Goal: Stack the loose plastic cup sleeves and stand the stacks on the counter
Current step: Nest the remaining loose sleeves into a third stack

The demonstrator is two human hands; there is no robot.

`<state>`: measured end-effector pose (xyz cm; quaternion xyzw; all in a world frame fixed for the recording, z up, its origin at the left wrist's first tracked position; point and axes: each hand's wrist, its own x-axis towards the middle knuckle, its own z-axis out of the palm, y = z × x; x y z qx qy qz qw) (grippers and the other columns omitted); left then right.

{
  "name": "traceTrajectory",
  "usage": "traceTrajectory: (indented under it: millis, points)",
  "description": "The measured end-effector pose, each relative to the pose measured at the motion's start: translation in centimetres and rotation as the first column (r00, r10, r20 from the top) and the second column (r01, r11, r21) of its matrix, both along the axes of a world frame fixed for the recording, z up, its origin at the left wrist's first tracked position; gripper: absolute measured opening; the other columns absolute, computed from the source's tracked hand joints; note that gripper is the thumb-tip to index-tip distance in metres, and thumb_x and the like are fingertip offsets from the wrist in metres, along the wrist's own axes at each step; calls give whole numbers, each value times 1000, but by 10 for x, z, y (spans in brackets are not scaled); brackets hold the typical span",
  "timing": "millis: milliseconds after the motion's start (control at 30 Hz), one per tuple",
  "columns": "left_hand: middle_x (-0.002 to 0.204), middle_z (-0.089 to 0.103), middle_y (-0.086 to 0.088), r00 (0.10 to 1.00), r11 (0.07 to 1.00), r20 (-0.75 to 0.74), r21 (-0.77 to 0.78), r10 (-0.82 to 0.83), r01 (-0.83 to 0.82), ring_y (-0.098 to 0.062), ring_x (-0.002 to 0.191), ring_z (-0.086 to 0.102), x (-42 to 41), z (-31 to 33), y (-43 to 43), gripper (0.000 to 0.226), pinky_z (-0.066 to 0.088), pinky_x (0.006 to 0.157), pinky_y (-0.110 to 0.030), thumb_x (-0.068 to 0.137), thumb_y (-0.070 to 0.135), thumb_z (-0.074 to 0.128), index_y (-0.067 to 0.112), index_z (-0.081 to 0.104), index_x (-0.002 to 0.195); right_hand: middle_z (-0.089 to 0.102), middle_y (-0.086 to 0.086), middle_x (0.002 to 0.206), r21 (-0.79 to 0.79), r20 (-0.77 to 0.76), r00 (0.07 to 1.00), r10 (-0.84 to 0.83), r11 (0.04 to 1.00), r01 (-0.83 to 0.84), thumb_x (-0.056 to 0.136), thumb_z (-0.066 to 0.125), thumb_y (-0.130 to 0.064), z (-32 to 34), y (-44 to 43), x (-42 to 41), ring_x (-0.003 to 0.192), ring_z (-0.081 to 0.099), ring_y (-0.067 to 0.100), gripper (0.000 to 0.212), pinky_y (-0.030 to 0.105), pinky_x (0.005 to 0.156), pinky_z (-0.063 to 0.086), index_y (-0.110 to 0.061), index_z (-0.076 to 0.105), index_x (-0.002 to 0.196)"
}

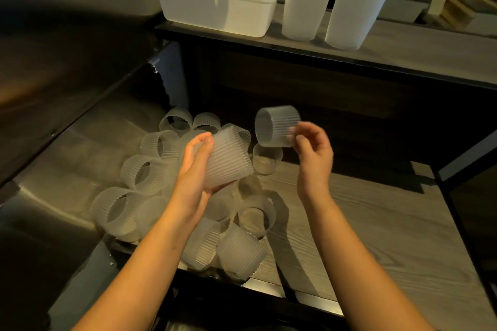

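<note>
Two grips: left hand (192, 172) wraps a stack (228, 158), right hand (314, 154) pinches one sleeve (277, 126) at its rim; both look light, crushable.

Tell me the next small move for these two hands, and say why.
Probably slide the single sleeve, pinched by the right hand, onto the short stack gripped in the left hand: the two are close but apart, and many loose sleeves lie below.

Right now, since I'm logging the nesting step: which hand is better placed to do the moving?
Right, probably. The right hand pinches one loose sleeve in the air just beside the bulkier stack that the left hand grips.
</note>
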<state>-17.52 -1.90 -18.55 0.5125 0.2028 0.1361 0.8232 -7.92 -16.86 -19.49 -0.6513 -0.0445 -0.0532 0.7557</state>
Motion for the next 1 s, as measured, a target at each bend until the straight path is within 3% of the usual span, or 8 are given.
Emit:
traceTrajectory:
  millis: [133, 467, 700, 800, 833, 867, 933, 1000]
  points:
    - [115, 49, 0, 1000, 1000, 21, -1, 7, -7, -17, 100, 53, 3, 2, -1, 24, 53, 71, -35, 94, 34, 44, 30, 48, 117, 65, -6, 89, 139, 153, 986, 59, 987, -81, 90, 47, 5, 22, -4, -17, 89, 63, 4, 34, 25, 87, 51, -24, 54, 106]
    - [120, 48, -3, 998, 997, -30, 57, 63, -61, -22, 109, 51, 4, -2, -1, 26, 50, 84, -46, 93, 37, 45, 30, 46, 118, 62, 1, 92, -93, 242, 922, 301, 953, -287, 84, 50, 0, -2, 7, -48, 88, 62, 9, 27, 22, 83, 50, -20, 57, 100]
    - [123, 46, -4, 999, 995, -26, 100, 19, -17, -22, 106, 51, 1, -2, -3, 24, 51, 72, -34, 91, 37, 46, 34, 47, 115, 63, -20, 95, -157, 229, 864, 448, 893, -422, 86, 49, -5, -9, 13, -50, 95, 60, 1, 28, 18, 83, 48, -28, 59, 98]
    - [122, 47, -4, 1000, 998, -16, 57, 25, -24, -23, 107, 51, 0, 1, 0, 22, 53, 75, -39, 92, 36, 46, 33, 48, 114, 61, -10, 104, -68, 143, 931, 335, 942, -328, 93, 43, -4, -21, 10, -33, 98, 60, 7, 29, 24, 86, 51, -27, 58, 102]
    - [121, 47, -3, 1000, 999, -12, 45, 28, -28, -23, 108, 51, 0, 2, 1, 23, 52, 79, -42, 92, 36, 46, 32, 48, 115, 59, -8, 109, -138, 80, 958, 276, 955, -264, 94, 43, -5, -30, 9, -22, 101, 59, 10, 30, 28, 88, 51, -29, 57, 102]
    - [120, 47, -3, 1000, 999, -9, 35, 30, -29, -23, 108, 51, 0, 2, 2, 23, 51, 82, -45, 93, 36, 46, 32, 49, 115, 55, -7, 116, -290, 23, 968, 249, 928, -232, 93, 44, -6, -41, 7, -10, 106, 57, 12, 30, 32, 91, 51, -30, 57, 103]
    - [121, 47, -3, 999, 999, -7, 23, 31, -31, -23, 109, 51, -1, 3, 2, 23, 50, 86, -48, 93, 35, 46, 31, 49, 115, 44, -6, 132, -618, -99, 947, 305, 728, -299, 92, 46, -8, -65, 3, 11, 120, 47, 13, 29, 30, 95, 47, -28, 59, 108]
    - [120, 47, -3, 999, 999, -6, 26, 33, -33, -23, 108, 51, -2, 3, 2, 22, 50, 85, -47, 93, 35, 46, 31, 49, 114, 35, -5, 142, -751, -205, 907, 367, 535, -386, 92, 47, -12, -84, 3, 21, 124, 43, 11, 27, 27, 95, 43, -25, 60, 112]
